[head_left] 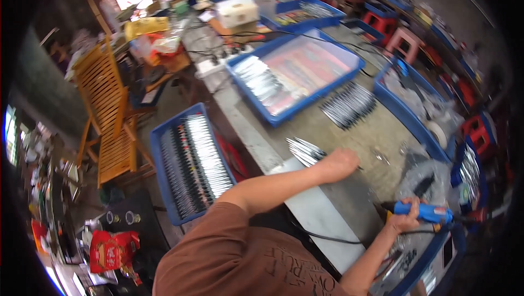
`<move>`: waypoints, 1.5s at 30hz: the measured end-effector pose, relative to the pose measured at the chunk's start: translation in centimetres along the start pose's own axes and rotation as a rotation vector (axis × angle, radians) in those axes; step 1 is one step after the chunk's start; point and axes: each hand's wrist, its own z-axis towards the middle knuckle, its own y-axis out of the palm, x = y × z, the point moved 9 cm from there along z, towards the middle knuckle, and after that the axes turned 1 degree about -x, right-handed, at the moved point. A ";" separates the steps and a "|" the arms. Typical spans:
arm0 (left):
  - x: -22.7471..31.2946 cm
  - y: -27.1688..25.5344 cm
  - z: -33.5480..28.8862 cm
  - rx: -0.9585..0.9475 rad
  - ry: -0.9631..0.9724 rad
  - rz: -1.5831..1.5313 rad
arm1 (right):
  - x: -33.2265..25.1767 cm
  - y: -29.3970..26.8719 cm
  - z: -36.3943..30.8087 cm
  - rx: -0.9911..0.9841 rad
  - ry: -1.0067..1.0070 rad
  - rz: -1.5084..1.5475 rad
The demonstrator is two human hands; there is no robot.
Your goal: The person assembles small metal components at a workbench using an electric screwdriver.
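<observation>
Blue power tool in the right hand, left fist beside the silver pieces

We find the right hand (405, 219) grasping a blue, cylindrical, plastic-bodied power tool (423, 212) at the right end of the worktable, its dark nose pointing left. The left hand (341, 165) is clenched just beside a loose bundle of slender, pointed silver pieces (307, 151); blur and the turned-away fingers leave us unable to tell whether it pinches one. A second batch, a fanned row of slender silver pieces (349, 105), lies farther in on the grey tabletop.

For good handling, we judge the tool wants a firm, level wrist and a nose met squarely by whatever is brought to it, with the left fingertips kept off its tip. The thin black cable (327, 236) crosses the white board (314, 208) at the near edge; we would leave it slack and away from the forearms.

Edges: the blue plastic tray with clear sheeting (316, 97) bounds the far side, the long blue plastic bin (412, 121) the right. A crumpled clear plastic bag (415, 176) crowds the tool from above, so lifting that way could snag. The roomiest path, we think, runs across the tabletop between the two hands, low and short of the fanned row
</observation>
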 end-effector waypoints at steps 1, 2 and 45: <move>-0.7 0.1 -0.2 0.036 0.000 -0.049 | -0.4 1.2 -0.3 -0.005 0.023 0.032; -1.0 -0.1 0.0 0.025 -0.011 -0.072 | -0.4 1.5 -0.3 -0.013 0.045 0.064; -1.9 0.4 1.5 -0.228 -0.171 -0.143 | -1.3 2.1 -0.4 0.007 0.038 0.105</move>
